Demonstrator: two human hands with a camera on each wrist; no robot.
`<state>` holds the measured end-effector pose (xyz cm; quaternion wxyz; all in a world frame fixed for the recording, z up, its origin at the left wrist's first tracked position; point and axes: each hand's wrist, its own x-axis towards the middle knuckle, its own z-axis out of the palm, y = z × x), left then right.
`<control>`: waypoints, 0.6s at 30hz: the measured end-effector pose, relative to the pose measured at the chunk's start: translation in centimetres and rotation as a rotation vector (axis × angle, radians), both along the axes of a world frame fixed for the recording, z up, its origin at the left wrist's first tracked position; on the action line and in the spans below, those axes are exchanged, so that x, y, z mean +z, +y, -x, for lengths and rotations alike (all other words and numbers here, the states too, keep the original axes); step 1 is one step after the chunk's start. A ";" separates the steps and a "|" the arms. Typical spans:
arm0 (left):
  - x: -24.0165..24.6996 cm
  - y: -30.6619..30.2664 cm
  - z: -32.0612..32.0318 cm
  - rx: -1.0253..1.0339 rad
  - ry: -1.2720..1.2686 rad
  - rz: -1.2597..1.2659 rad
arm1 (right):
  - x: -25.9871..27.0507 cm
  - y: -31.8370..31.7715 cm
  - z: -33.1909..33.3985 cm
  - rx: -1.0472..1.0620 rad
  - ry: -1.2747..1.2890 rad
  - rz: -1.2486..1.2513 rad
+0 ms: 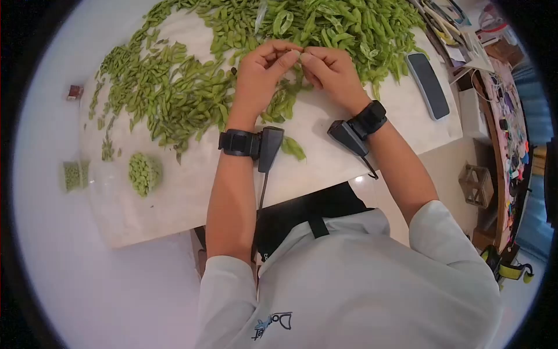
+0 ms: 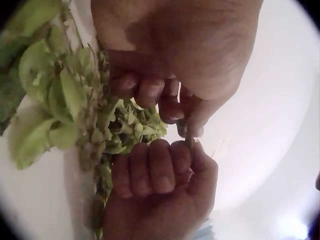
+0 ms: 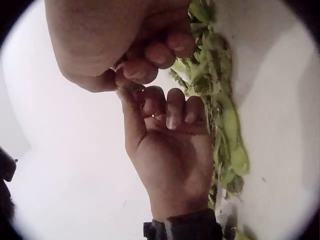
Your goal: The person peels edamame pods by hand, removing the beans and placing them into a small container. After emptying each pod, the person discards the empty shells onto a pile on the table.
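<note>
Above the near edge of the soybean pod pile, the left hand (image 1: 256,81) and the right hand (image 1: 336,78) meet at their fingertips. Between them they pinch a small green soybean pod (image 2: 189,140), mostly hidden by thumbs and forefingers. The other fingers of both hands are curled in toward the palms, as the right wrist view shows. Behind and left of the hands lie many loose green pods (image 1: 189,96) on the pale tabletop (image 1: 314,168). A few pods (image 1: 293,148) lie nearer the body, between the two wrists.
A clear tub of shelled green beans (image 1: 141,174) stands at the left front of the table. A phone (image 1: 429,86) lies at the right edge. Larger, brighter pods (image 1: 360,32) are heaped at the back. Shelves with clutter (image 1: 505,128) stand beyond the table's right side.
</note>
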<state>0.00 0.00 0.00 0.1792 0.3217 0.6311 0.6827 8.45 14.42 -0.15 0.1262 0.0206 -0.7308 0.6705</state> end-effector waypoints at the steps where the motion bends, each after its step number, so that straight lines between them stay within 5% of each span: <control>1: 0.0 0.1 0.0 0.014 -0.001 -0.010 | 0.0 0.0 0.0 -0.004 0.000 -0.024; 5: -0.7 0.8 -0.8 0.126 0.010 -0.047 | 0.2 0.1 -0.4 -0.033 -0.022 -0.076; 8: -0.9 0.8 -0.2 0.268 -0.276 -0.227 | -0.4 0.5 -0.1 0.008 0.001 -0.176; 14: -1.4 -0.7 1.5 0.094 -0.432 -0.601 | -0.1 0.0 0.0 -0.053 0.001 -0.080; 18: -1.1 -0.2 0.9 0.063 -0.360 -0.440 | 0.4 -0.1 -0.1 -0.063 0.022 -0.063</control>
